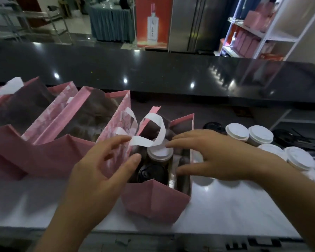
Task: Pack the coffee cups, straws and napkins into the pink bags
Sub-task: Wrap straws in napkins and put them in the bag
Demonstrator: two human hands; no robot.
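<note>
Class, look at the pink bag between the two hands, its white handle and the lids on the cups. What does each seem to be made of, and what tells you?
Pink bag: likely matte paper; it holds sharp creases and stands by itself.
White handle: flat strip, probably paper or ribbon; it loops softly.
White lid and black lid inside: seemingly moulded plastic, with raised rims and a slight sheen.

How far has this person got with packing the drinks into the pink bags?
Partly done. The pink bag in front already holds a white-lidded cup and a black-lidded cup. The left hand and the right hand are at its mouth, the left by the white handle. Left: four white-lidded cups and a black-lidded one wait on the right; the other bags stand open, contents unclear.
</note>
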